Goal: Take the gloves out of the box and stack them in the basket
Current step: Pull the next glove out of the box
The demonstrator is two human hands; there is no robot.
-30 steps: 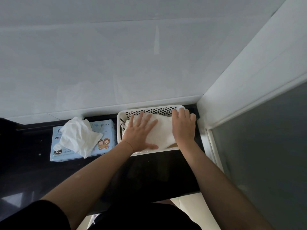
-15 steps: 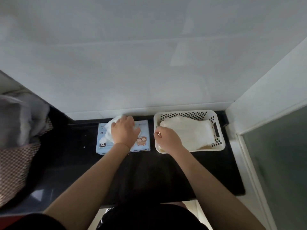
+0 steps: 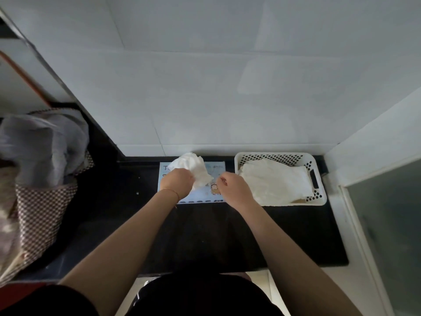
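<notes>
Cloth bag [image 3: 43, 169]: at about 9 o'clock, full of grey stuff. No hand touches it.

Counter [image 3: 109, 220]: dark and shiny. The box and the basket both sit on it, at the back by the wall.

Box [image 3: 198, 197]: light blue with a little cartoon picture, at about 12 o'clock, just left of the basket.

Glove [image 3: 193, 166]: white and crumpled, sticking up out of the box top. It is not out yet – I think it comes out next.

Left hand [image 3: 176, 182]: over the box, fingers curled tight round the glove at its lower left.

Right hand [image 3: 233, 185]: at about 1 o'clock, over the right end of the box. Its fingers are curled. It may be pinching the glove's edge, but I cannot tell if it holds anything.

Basket [image 3: 317, 199]: white with small holes, at about 2 o'clock, touching nothing but the counter.

Pile of gloves [image 3: 275, 183]: lies flat inside the basket and fills most of it – so part of the job looks done.

Left to do: pull this glove free, lay it on the pile, then any more that are in the box. How many are inside is hidden.

What changed: half a second ago the right hand was at the basket's left edge. Now it is over the box. The left hand was already on the glove.
</notes>
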